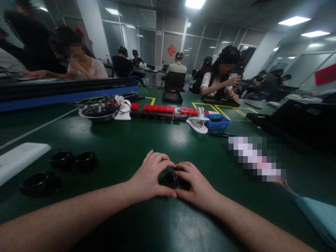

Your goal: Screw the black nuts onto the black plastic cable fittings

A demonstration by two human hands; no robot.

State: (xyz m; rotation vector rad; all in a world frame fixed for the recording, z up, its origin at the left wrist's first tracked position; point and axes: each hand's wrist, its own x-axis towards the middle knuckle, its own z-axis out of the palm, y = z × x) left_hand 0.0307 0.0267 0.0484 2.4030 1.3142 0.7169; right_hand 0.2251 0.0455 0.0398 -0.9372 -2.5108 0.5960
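Observation:
A small black glossy ring-shaped piece (170,179) sits on the dark green tabletop (126,224), between my hands. My left hand (151,175) curves around its left side, thumb and fingers wide apart. From the other side, my right hand (194,183) arches with its fingers bent and spread, a fingertip close to the piece's edge; whether it touches I cannot tell. The tips of both hands nearly meet, behind and in front of the piece. Three larger black coiled-looking rings lie to the left: one (62,161), another (87,161) beside it, and a nearer one (40,183).
A white slab (22,159) lies at the left edge. Farther back are a metal bowl (98,113), white clip stands (198,120), a red-topped strip (159,108) and a blue bin (217,121). A black case (299,119) stands right. People sit across the table.

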